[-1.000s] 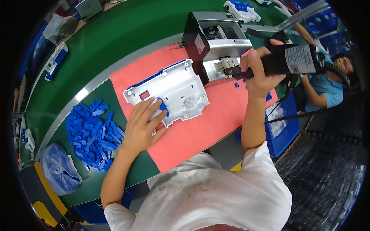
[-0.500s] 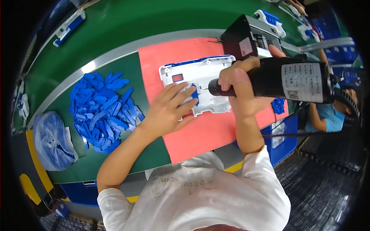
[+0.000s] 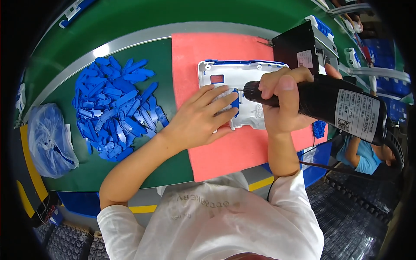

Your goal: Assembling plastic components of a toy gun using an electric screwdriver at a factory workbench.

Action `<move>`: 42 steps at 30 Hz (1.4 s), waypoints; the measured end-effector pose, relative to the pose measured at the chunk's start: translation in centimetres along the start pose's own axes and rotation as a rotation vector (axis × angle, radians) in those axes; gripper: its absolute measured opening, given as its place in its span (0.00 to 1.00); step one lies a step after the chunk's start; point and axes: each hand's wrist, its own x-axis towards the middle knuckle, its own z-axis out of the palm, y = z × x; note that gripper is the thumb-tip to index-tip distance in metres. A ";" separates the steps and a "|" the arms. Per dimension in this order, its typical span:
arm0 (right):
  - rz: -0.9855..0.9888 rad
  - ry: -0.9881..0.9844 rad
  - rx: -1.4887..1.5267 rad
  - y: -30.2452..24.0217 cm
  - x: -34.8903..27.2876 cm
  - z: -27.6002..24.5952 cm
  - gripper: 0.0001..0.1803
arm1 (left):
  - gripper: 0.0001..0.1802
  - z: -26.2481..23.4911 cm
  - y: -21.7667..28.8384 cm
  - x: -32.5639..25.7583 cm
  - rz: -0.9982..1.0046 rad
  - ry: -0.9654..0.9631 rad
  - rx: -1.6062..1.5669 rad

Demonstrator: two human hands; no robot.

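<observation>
A white plastic housing (image 3: pixel 232 74) with a blue far edge lies on a salmon-pink mat (image 3: pixel 203 50). My left hand (image 3: pixel 199 117) presses flat on its near left part, fingers spread, next to a small blue clip (image 3: pixel 235 102) set on the housing. My right hand (image 3: pixel 281 102) grips a black electric screwdriver (image 3: pixel 329 104), its tip touching the top of that blue clip.
A heap of several blue plastic clips (image 3: pixel 117 108) lies on the green bench left of the mat. A clear bag of blue parts (image 3: pixel 47 138) sits at the far left. A black box-shaped machine (image 3: pixel 303 47) stands behind the housing. Another person (image 3: pixel 364 154) sits at the right.
The view has shifted so the housing sits nearer the middle. My right hand has brought the screwdriver tip down onto the blue clip; my left hand stays pressed on the housing.
</observation>
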 end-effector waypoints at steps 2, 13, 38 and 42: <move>0.017 -0.011 -0.010 0.1 -0.1 0.1 0.34 | 0.25 0.1 0.0 0.0 0.003 0.001 0.002; 0.009 -0.150 -0.136 1.0 0.4 0.3 0.31 | 0.25 0.3 -0.1 0.0 0.009 0.017 0.015; -0.271 0.484 -0.022 -5.7 3.7 -12.3 0.24 | 0.27 -0.5 0.6 0.4 0.064 0.006 0.015; -0.179 0.500 -0.134 -3.6 2.9 -13.9 0.28 | 0.28 -0.3 0.2 0.1 0.052 -0.016 0.025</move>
